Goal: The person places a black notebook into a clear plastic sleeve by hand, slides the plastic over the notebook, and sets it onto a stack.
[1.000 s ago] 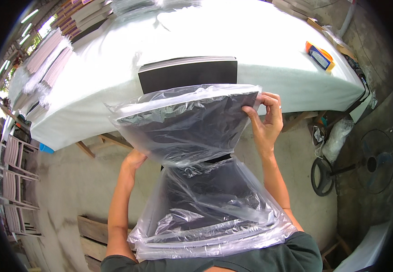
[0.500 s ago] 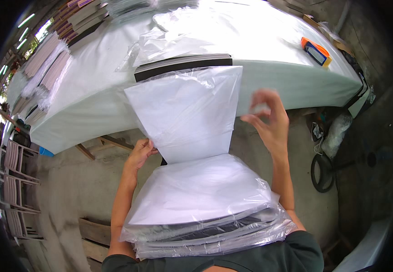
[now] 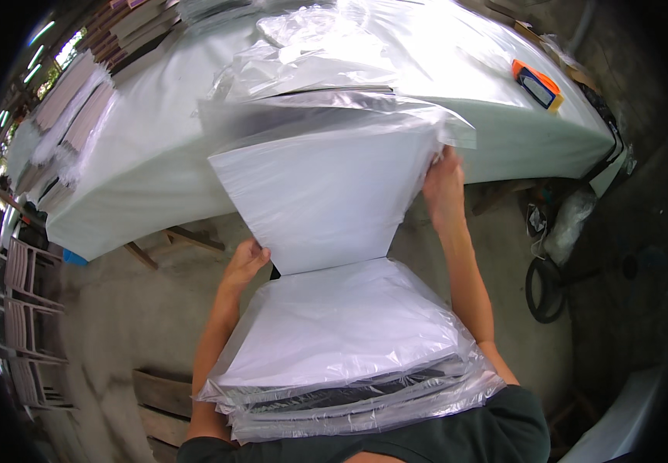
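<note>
The person holds up a flat white sheet in a clear plastic bag (image 3: 326,201), tilted out over the edge of the long table with the pale cloth (image 3: 141,170). A second ago the side facing the camera was dark, and now it shows white, so the sheet has been turned over. It has also moved up and closer to the table.

The left hand (image 3: 246,261) grips the low left corner of the sheet, fingers curled around the edge. The right hand (image 3: 443,181) has slid up to the top right corner and pinches the plastic there.

Below the sheet, close to the person's chest, lies a stack of more bagged flat sheets (image 3: 349,363), white on top with dark edges. An orange and blue box (image 3: 537,83) sits far off on the table.
</note>
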The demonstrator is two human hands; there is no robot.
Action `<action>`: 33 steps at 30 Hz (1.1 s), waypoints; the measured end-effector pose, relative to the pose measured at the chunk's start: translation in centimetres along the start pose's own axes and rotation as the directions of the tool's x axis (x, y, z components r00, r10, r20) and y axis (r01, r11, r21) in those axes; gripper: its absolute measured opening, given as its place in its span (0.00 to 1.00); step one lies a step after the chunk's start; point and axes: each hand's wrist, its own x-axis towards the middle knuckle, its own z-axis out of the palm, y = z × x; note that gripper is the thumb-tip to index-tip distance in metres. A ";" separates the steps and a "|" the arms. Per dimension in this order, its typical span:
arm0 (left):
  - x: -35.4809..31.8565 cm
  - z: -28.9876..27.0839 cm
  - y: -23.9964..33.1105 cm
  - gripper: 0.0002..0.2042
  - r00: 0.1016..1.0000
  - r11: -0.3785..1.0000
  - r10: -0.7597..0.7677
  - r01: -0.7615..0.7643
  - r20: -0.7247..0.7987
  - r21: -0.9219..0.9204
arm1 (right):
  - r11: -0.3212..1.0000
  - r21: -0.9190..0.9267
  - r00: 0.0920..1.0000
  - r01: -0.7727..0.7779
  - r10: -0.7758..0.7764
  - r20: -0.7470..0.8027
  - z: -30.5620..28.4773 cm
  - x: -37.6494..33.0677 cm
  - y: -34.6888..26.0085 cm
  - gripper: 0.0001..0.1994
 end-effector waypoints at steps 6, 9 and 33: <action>-0.1 0.9 -0.5 0.24 0.972 0.985 0.013 0.027 -0.233 0.170 | 0.683 -0.704 0.924 0.194 0.114 0.366 -8.5 -4.4 6.5 0.05; -1.8 0.5 -3.1 0.24 0.955 0.971 0.067 0.004 -0.290 0.238 | 0.481 -0.858 0.921 0.179 0.226 0.319 -8.9 -6.3 6.9 0.02; 0.9 -0.6 17.9 0.17 0.955 0.847 0.279 -0.293 0.099 0.443 | -0.063 -0.735 0.531 0.675 0.734 0.424 -17.5 -6.5 7.7 0.08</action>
